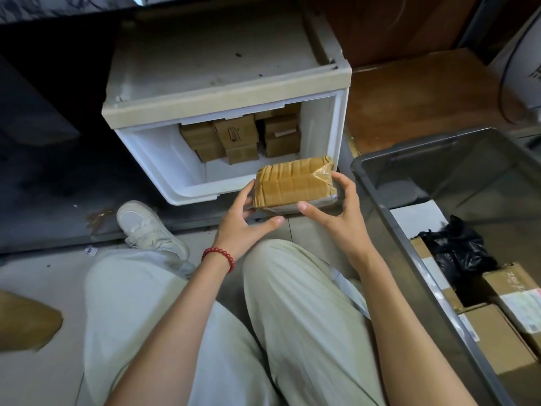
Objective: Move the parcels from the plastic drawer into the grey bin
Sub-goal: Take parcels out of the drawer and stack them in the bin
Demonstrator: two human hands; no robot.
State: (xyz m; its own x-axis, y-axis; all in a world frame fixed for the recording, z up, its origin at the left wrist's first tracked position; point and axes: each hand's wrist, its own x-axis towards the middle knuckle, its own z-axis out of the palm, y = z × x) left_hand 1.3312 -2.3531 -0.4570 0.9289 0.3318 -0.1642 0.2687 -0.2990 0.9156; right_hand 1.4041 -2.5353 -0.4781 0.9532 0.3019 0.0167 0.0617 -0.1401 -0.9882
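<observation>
Taped parcel (294, 183) gripped by left hand (248, 218), right hand (336, 212).

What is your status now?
Left grip, right grip hold taped parcel at drawer front. More parcels inside drawer. Grey bin at right, nothing blocking.

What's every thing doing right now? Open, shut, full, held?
drawer, open, brown boxes stacked at its back
taped parcel, held in front of the drawer
left grip, curled round the parcel's left end
right grip, curled round the parcel's right end
grey bin, open top, cardboard boxes and black bag inside
</observation>
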